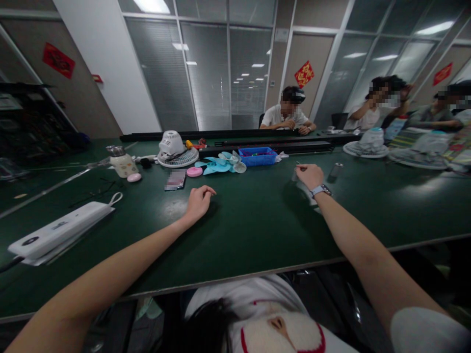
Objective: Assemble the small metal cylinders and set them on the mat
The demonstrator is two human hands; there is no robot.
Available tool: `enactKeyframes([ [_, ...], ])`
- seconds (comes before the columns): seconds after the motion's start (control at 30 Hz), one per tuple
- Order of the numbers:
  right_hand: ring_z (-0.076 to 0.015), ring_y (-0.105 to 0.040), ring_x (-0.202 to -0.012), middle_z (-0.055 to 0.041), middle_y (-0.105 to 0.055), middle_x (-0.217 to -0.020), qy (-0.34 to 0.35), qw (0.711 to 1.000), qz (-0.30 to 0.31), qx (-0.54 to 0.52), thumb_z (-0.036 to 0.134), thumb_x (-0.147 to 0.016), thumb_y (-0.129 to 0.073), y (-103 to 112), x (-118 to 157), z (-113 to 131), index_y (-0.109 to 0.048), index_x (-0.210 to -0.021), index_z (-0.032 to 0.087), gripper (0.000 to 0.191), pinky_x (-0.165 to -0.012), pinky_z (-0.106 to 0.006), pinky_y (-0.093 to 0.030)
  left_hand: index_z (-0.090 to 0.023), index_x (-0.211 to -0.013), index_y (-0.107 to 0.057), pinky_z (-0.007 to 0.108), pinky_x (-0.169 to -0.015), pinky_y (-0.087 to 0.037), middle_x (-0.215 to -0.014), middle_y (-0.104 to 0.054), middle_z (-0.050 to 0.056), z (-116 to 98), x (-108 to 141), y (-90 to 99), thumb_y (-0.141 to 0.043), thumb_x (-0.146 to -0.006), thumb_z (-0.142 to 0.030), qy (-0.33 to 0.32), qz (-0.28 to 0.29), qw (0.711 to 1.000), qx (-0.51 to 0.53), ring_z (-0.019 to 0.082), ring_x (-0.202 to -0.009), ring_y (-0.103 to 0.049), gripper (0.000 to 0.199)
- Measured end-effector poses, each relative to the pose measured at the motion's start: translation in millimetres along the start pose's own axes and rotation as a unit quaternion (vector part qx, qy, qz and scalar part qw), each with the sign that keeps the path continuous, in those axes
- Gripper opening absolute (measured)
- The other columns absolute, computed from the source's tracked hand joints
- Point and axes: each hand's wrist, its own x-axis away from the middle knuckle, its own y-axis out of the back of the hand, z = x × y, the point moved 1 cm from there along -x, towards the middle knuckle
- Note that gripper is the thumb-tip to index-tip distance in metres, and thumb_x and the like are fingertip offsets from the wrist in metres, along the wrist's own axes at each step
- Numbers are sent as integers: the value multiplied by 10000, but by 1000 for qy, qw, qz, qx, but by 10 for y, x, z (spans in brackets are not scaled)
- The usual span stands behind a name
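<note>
My left hand (199,202) is held over the green table (235,235), fingers loosely bent to the right with nothing visible in them. Nearest to it are a phone-like flat item (175,180) and a pink round object (195,171). Further right, my right hand (310,175), with a watch (321,190) on the wrist, has its fingertips pinched together. A thin tip shows above those fingers and something pale and see-through below; what they hold is too small to make out. A small clear cylinder (335,171) stands just right of this hand.
Light-blue fan blades (219,164), a blue tray (258,157) and a white fan body (171,143) stand behind my hands. On the left are a white power strip (61,230) and a bottle (122,162). Several people sit across the table, near more fan parts (366,144).
</note>
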Motion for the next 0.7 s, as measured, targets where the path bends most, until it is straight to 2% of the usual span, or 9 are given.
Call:
enactKeyframes([
  [0.13, -297, -683, -878, -142, -752, -982, -10, 1000, 8, 3, 365, -804, -615, 0, 9, -6, -783, -1048, 211, 334, -800, -401, -516, -220, -831, -699, 379, -891, -433, -860, -711, 36, -2, 7, 2, -393, -849, -210, -2, 0, 1000, 0, 249, -912, -584, 307],
  [0.27, -287, -682, -934, -99, -752, -1022, 6, 1000, 17, 7, 423, -802, -645, -45, 26, -63, -760, -1087, 254, 350, -823, -384, -514, -223, -831, -702, 379, -885, -430, -857, -712, 36, 10, 13, -1, -394, -849, -213, -1, 1, 1000, -2, 252, -908, -578, 308],
  [0.4, -284, -675, -996, -101, -740, -1078, 8, 1000, 22, -8, 448, -770, -698, -144, 44, -156, -657, -1268, 238, 541, -861, -390, -513, -226, -826, -694, 382, -910, -426, -849, -712, 32, 17, -10, -25, -394, -847, -207, -1, 0, 1000, 0, 247, -904, -587, 301],
  [0.47, -290, -675, -1007, -111, -738, -1083, -7, 999, 39, -12, 466, -754, -714, -199, 43, -201, -642, -1283, 220, 588, -860, -392, -516, -223, -819, -686, 389, -919, -427, -851, -708, 37, -18, -1, -17, -396, -845, -201, -3, 1, 1000, -9, 249, -916, -587, 292],
  [0.53, -292, -680, -1000, -119, -739, -1080, -18, 998, 51, -11, 482, -751, -712, -241, 36, -236, -675, -1228, 208, 552, -847, -388, -521, -219, -857, -683, 412, -954, -417, -912, -702, 52, -97, 58, 36, -412, -855, -207, -32, -23, 999, -20, 260, -973, -577, 270],
  [0.63, -288, -690, -973, -123, -744, -1054, -19, 999, 48, -9, 482, -755, -704, -263, 30, -255, -714, -1146, 200, 483, -827, -379, -527, -238, -1008, -678, 474, -1040, -371, -1124, -654, 81, -242, 256, 191, -490, -882, -254, -97, -94, 991, -14, 295, -1146, -527, 227],
  [0.7, -288, -697, -957, -125, -751, -1025, -19, 999, 45, -8, 482, -756, -706, -243, 36, -223, -730, -1103, 195, 451, -817, -376, -532, -267, -1039, -676, 492, -1032, -391, -1159, -630, 89, -290, 401, 284, -560, -892, -294, -80, -77, 994, 14, 307, -1170, -524, 189],
])
